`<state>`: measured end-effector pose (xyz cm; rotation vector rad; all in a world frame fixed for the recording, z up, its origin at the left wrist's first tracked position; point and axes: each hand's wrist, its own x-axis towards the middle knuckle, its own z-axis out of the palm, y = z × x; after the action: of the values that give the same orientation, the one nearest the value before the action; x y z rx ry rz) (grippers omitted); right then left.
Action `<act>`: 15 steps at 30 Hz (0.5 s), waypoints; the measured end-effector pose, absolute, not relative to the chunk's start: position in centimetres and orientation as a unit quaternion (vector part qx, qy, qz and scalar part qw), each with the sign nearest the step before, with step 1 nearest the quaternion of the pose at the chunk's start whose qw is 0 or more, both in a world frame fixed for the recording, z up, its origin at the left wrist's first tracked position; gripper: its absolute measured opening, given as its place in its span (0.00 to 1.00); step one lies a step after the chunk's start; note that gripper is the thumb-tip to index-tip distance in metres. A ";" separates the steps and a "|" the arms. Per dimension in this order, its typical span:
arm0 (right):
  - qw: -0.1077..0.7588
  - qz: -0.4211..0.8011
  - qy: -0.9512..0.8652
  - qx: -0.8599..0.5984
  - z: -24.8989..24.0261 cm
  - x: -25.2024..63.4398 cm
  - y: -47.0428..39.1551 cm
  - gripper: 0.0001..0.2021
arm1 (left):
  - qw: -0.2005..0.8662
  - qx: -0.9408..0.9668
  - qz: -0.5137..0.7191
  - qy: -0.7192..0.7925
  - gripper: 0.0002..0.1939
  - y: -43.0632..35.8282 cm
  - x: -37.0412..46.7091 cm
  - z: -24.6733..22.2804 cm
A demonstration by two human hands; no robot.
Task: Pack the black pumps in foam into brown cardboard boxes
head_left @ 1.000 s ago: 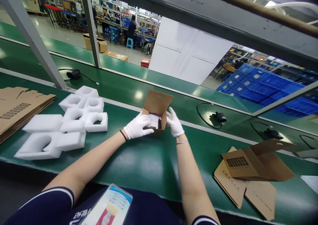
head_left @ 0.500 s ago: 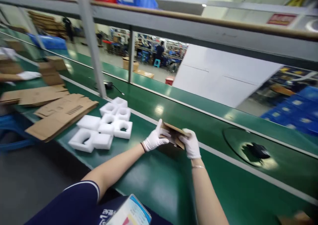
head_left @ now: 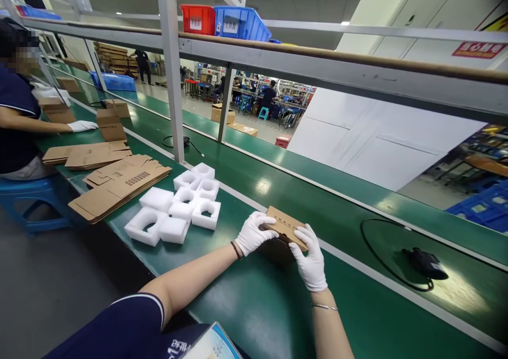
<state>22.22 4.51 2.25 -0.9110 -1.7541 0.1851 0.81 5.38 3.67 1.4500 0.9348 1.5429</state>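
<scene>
Gloved left hand and right hand pinching cardboard box ends, lid seemingly shut, bare belt nearside.

White-gloved hands, brown cardboard box, green belt, white foam blocks.

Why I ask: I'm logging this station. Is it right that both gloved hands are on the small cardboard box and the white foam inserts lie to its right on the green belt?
Not quite. In the head view the left hand and right hand are on the small cardboard box, but the white foam inserts lie to its left on the green belt.
</scene>
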 end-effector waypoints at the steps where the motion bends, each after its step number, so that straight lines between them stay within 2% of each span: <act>1: 0.559 0.063 -0.743 -0.363 1.8 22.0 4.4 0.12 | 0.379 0.579 0.619 0.371 0.19 5.3 0.7 3.2; 4: 0.602 0.048 -0.728 -0.324 0.6 21.6 3.9 0.08 | 0.312 0.640 0.620 0.329 0.19 5.4 -0.1 2.4; 7: 0.611 0.047 -0.727 -0.310 -0.4 21.4 3.7 0.12 | 0.258 0.713 0.590 0.277 0.25 5.9 -1.1 2.0; 11: 0.594 0.035 -0.743 -0.307 -0.8 21.6 3.6 0.19 | 0.192 0.761 0.568 0.245 0.28 6.4 -1.6 1.7; 15: 0.594 0.037 -0.741 -0.310 -0.9 21.9 3.4 0.19 | 0.158 0.786 0.556 0.220 0.30 6.4 -1.5 1.6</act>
<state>21.86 3.42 -0.86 -0.7213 -1.7218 0.0863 -1.46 6.39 1.57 2.2469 0.6290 1.5911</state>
